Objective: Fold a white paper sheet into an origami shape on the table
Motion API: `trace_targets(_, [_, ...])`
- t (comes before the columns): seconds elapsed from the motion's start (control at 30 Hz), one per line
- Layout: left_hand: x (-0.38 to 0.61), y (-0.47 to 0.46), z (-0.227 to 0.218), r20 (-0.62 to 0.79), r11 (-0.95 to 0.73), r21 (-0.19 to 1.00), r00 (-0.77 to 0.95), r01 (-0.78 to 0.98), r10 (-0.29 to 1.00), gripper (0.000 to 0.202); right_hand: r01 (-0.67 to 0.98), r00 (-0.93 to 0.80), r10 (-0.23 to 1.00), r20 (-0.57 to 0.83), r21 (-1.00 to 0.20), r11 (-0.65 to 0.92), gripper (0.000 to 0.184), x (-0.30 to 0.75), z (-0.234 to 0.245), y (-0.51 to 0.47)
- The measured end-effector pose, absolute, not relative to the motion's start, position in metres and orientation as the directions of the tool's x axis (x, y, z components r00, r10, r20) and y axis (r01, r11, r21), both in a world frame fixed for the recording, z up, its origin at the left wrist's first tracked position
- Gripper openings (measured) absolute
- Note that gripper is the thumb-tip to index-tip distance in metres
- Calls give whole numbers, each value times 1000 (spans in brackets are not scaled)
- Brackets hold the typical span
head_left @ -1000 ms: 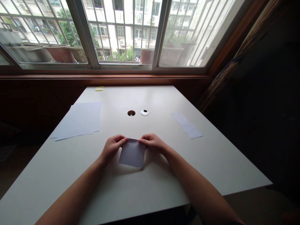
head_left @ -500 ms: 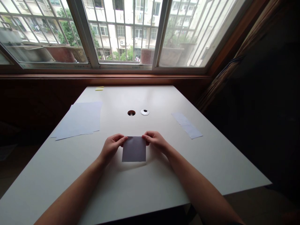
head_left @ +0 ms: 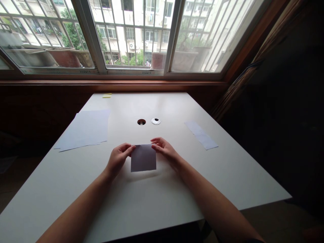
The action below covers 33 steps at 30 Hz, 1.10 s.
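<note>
A small square piece of grey-white paper (head_left: 143, 158) is held just above the white table (head_left: 152, 195), in front of me. My left hand (head_left: 118, 158) pinches its upper left corner with curled fingers. My right hand (head_left: 164, 149) grips its upper right corner between thumb and fingers. The sheet stands tilted up, facing me.
A stack of white sheets (head_left: 86, 130) lies at the left of the table. A narrow paper strip (head_left: 201, 135) lies at the right. A round cable hole (head_left: 141, 122) and its loose metal cap (head_left: 156, 121) sit beyond my hands. A yellow note (head_left: 106, 96) lies near the far edge.
The paper has turned from slanted to square and moved slightly away from me. Both hands shifted a little farther along with it, still holding the top corners.
</note>
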<state>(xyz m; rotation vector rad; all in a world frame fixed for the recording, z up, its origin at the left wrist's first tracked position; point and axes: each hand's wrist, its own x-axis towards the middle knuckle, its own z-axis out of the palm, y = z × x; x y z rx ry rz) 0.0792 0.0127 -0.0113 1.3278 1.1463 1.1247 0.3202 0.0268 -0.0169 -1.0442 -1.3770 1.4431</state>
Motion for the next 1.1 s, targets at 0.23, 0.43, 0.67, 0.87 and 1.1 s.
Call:
trace_targets(0.23, [82, 11, -12, 36, -37, 999, 183, 1, 982, 31, -9, -357, 930, -84, -996, -94, 38, 314, -22, 25])
trace_targets(0.43, [80, 10, -13, 15, 16, 990, 215, -141, 976, 32, -83, -351, 932, -94, -988, -131, 40, 316, -22, 25])
trace_targets(0.67, [79, 9, -10, -3, 36, 990, 233, -139, 972, 35, -62, -362, 925, -120, -986, -152, 41, 317, -18, 23])
trace_targets(0.87, [80, 8, -8, -9, 33, 996, 265, -88, 964, 37, -16, -371, 917, -146, -986, -163, 43, 318, -16, 23])
trace_targets(1.1, [79, 8, -10, 19, -7, 999, 224, -53, 974, 35, 24, -382, 913, -142, -989, -143, 42, 318, -18, 24])
